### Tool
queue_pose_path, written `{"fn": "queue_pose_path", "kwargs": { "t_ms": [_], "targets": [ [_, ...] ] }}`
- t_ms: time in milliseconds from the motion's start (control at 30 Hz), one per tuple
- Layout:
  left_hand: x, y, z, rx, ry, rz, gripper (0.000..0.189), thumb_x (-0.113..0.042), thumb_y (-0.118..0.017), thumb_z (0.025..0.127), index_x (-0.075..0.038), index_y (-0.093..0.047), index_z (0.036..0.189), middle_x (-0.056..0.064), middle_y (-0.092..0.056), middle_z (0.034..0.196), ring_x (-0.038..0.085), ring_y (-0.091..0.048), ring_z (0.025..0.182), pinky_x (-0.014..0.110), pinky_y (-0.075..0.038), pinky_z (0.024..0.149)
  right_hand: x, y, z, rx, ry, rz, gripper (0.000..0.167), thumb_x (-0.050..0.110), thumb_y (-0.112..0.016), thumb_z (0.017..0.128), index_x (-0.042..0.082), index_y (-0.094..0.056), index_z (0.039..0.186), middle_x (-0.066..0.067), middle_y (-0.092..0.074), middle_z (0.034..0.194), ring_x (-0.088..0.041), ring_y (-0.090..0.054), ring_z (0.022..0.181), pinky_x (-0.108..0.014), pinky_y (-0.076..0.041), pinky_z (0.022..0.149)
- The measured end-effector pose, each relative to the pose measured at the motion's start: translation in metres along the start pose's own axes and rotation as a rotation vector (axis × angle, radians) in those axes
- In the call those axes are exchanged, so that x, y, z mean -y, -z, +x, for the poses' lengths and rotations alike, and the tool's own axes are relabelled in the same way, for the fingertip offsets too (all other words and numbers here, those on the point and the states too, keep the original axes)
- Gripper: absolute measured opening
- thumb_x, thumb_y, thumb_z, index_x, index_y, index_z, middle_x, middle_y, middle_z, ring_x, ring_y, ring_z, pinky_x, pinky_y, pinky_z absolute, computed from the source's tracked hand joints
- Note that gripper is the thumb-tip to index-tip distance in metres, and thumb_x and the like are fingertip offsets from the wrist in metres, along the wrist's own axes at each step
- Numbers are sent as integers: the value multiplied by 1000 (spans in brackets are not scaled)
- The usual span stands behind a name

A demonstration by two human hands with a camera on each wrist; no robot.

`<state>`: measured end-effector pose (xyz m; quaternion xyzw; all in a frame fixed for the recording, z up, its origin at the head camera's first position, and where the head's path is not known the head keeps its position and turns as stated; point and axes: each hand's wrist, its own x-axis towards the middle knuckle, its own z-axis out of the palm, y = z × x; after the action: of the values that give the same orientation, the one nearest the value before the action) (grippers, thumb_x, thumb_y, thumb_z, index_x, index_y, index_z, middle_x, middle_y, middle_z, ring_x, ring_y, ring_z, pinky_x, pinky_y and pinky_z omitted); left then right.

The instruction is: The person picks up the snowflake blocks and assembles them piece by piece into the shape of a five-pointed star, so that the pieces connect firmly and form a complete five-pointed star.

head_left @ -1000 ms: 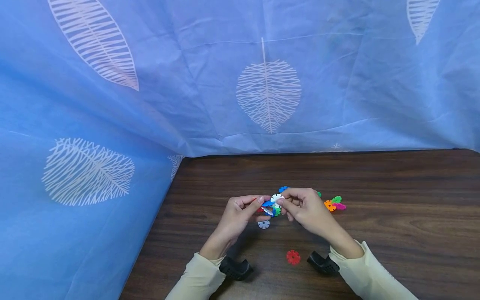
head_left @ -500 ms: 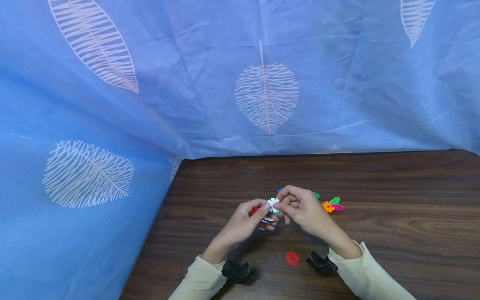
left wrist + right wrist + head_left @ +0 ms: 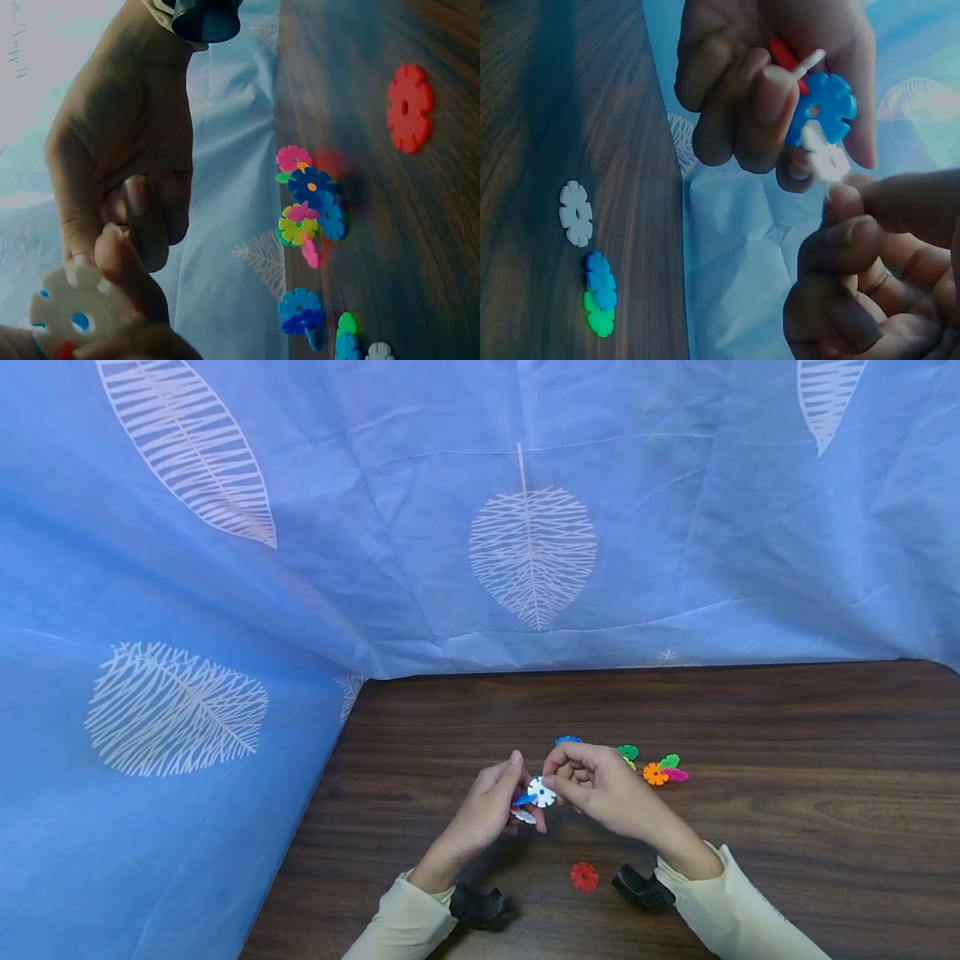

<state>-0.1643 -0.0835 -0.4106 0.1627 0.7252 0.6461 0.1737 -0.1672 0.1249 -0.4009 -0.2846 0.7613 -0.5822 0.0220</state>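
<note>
My left hand [image 3: 483, 810] grips a small cluster of notched plastic discs, its thumb pointing up. In the right wrist view the cluster shows a blue disc [image 3: 829, 109], a red disc [image 3: 786, 60] and a thin white disc [image 3: 810, 64] seen edge-on. My right hand [image 3: 611, 781] pinches another white disc [image 3: 541, 792] between thumb and index finger. That white disc meets the lower edge of the blue one; blur hides whether their slots interlock.
A loose red disc [image 3: 584, 877] lies on the wooden table [image 3: 787, 827] between the wrists. Beyond my right hand are a joined orange disc [image 3: 656, 774] and magenta disc [image 3: 677, 774], plus a blue disc [image 3: 567, 741]. A blue leaf-patterned cloth [image 3: 420, 552] hangs at the back and left.
Both hands have come slightly down, and the pinched white disc has moved down and left. My left thumb, earlier against the pieces, now points up. The red disc on the table lies as before.
</note>
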Motion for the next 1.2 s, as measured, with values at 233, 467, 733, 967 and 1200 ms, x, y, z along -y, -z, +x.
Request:
{"fn": "queue_pose_path", "kwargs": {
  "t_ms": [233, 467, 733, 967, 1200],
  "targets": [
    [-1, 3, 0, -53, 36, -153, 39, -33, -55, 109, 5, -63, 110, 10, -73, 80, 12, -67, 64, 25, -56, 53, 0, 2, -2, 2, -51, -6, 6, -1, -65, 100, 2, -63, 95, -13, -63, 72, -18, -57, 54, -30, -53, 49],
    [3, 6, 2, -8, -21, -94, 23, -4, -76, 93, 5, -64, 111, 27, -69, 95, 23, -68, 70, 28, -61, 61, 2, 9, 1, -5, -83, 22, 7, 2, -67, 100, -3, -63, 99, -13, -65, 74, -26, -59, 53, -33, -55, 49],
    [1, 10, 2, -29, 11, -87, 22, -5, -75, 93, 3, -64, 110, 23, -71, 86, 22, -67, 68, 23, -56, 55, -4, 57, -6, -205, -81, -346, 6, 0, -63, 101, 2, -67, 97, -5, -61, 70, -12, -50, 49, -26, -42, 43],
    [4, 10, 2, -27, 33, -107, 17, 1, -72, 94, 6, -66, 109, 15, -72, 81, 22, -67, 68, 24, -57, 58, -33, 60, -19, 77, -173, -657, 21, -7, -62, 94, 0, -71, 113, 7, -50, 66, -5, -36, 51, -22, -32, 47],
    [2, 9, 3, 14, 84, -105, 19, -4, -74, 94, 4, -65, 109, 12, -74, 83, 21, -71, 71, 23, -57, 60, -39, 51, -20, 111, -108, -725, 18, -3, -71, 91, 12, -64, 85, 11, -41, 64, -3, -35, 56, -22, -30, 51]
  ]
}}
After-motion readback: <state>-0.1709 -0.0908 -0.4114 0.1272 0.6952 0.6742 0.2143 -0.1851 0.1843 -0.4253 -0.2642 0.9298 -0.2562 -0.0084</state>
